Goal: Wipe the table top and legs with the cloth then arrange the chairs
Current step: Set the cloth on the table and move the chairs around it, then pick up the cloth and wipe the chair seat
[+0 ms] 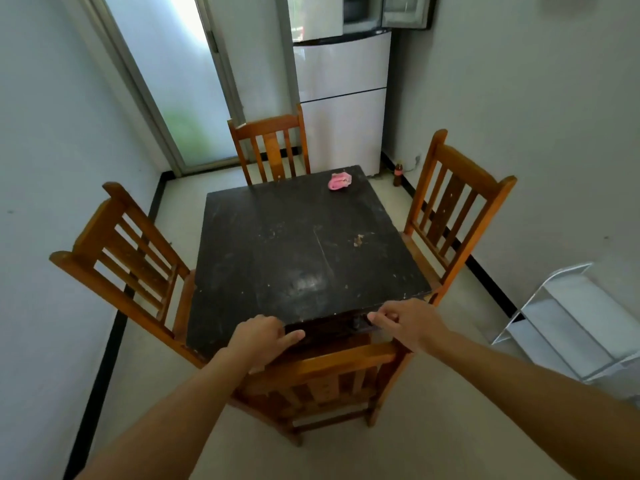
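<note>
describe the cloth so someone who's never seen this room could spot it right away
Find the dark square table ringed by wooden chairs. Go to its far right corner, nearest the white fridge. The cloth lies crumpled there, small and the only pink thing in view.

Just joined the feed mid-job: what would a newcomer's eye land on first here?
The dark, scuffed square table fills the middle, with wooden chairs on all four sides. A crumpled pink cloth lies near its far right corner, the one bright spot. The left hand and right hand hover at the near edge, above the near chair.
</note>
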A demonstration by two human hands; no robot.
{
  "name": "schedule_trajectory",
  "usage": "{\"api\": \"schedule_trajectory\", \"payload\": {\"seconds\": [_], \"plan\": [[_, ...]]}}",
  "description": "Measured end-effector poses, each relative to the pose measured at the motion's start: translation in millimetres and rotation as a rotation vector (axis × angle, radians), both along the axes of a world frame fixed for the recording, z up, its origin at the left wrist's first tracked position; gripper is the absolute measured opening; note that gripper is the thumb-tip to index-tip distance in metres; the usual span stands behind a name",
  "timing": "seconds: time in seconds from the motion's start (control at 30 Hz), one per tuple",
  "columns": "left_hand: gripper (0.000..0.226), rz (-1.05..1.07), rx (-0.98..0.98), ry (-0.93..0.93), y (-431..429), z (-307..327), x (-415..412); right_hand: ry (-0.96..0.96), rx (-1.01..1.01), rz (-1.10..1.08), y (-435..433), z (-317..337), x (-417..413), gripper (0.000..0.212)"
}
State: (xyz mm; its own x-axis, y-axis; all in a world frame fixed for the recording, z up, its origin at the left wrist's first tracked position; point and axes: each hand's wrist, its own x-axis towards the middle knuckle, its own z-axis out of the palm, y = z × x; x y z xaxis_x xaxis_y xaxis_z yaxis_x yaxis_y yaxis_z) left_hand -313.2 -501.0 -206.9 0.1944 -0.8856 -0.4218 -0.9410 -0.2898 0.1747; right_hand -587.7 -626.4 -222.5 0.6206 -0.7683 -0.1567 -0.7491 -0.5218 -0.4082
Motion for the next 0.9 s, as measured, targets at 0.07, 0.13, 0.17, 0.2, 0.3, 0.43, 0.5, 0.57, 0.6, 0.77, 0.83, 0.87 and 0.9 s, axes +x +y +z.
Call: {"api": "schedule_trajectory", "payload": {"seconds": [0.07,0.13,0.17,0.2,0.3,0.43,0.5,0.57,0.6,0.77,0.83,0.87,0.9], "plan": [[0.052,-0.054,-0.05,-0.003,-30.1,3.1,-15.0,0.047,-0.019,-0.037,-18.7,2.0,-12.2,0.044],[0.048,-0.105,-0.108,-0.01,-62.2,5.1,-31.3,0.092,-0.013,-0.068,-39.2,2.0,-30.7,0.04],[0.045,-0.128,-0.126,-0.008,-79.4,5.3,-39.7,0.108,-0.012,-0.076,-51.1,1.6,-41.3,0.04],[0.044,-0.147,-0.139,-0.007,-97.3,5.3,-48.0,0.116,-0.012,-0.083,-64.0,0.9,-52.3,0.039],[0.044,-0.154,-0.157,-0.005,-154.8,0.5,-71.0,0.139,-0.016,-0.105,-114.6,-6.5,-82.8,0.04],[0.046,-0.07,-0.189,0.012,-228.6,-15.1,-103.1,0.147,0.001,-0.095,-199.3,-16.6,-118.0,0.034],[0.05,0.007,-0.181,0.057,-261.0,-24.9,-116.2,0.145,-0.001,-0.071,-240.8,-15.3,-129.7,0.029],[0.052,0.065,-0.17,0.077,-286.5,-35.4,-125.9,0.134,0.002,-0.047,-278.6,-14.6,-134.9,0.028],[0.053,0.087,-0.164,0.088,-295.1,-40.4,-129.3,0.123,0.003,-0.035,-295.9,-15.7,-135.5,0.029],[0.055,0.152,-0.075,0.103,-315.2,-65.6,-124.7,0.212,-0.019,0.079,-351.9,-29.9,-106.0,0.043],[0.055,0.203,-0.071,0.092,-327.5,-75.5,-110.0,0.212,0.002,0.131,-370.4,-40.7,-84.6,0.048],[0.055,0.23,-0.074,0.083,-334.8,-80.1,-102.1,0.211,0.01,0.159,-378.9,-44.4,-72.5,0.048],[0.055,0.255,-0.075,0.075,-342.6,-84.4,-93.9,0.221,0.013,0.185,-387.0,-47.1,-60.4,0.048]]}}
